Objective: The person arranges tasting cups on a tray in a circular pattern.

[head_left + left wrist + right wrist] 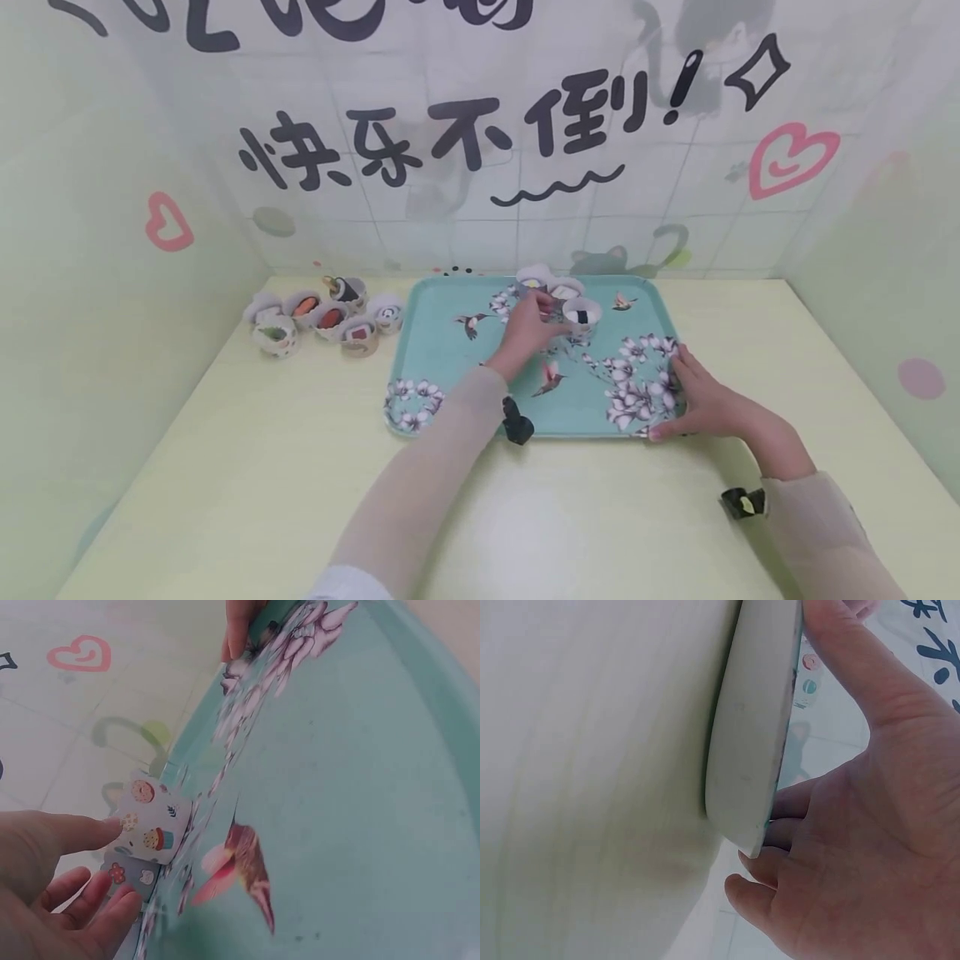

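A teal tray (465, 358) with flowers and hummingbirds lies on the table. Three patterned paper cups stand near its back edge: a back cup (533, 273), a middle cup (566, 288) and a front cup (581, 319) with white and black sushi-like contents. Among them is my left hand (528, 323). Its thumb touches the front cup's wall (161, 821) in the left wrist view, its other fingers loosely bent beside a grey cup (139, 877). My right hand (708, 400) holds the tray's front right corner, thumb at the front edge and fingers curled along the right edge.
Left of the tray, several more paper cups (358, 336) stand clustered on the pale yellow table (262, 467), holding small sushi-like pieces. Printed curtain-like walls (450, 225) enclose the back and sides. A black strap piece (517, 422) hangs at my left wrist over the tray's front edge.
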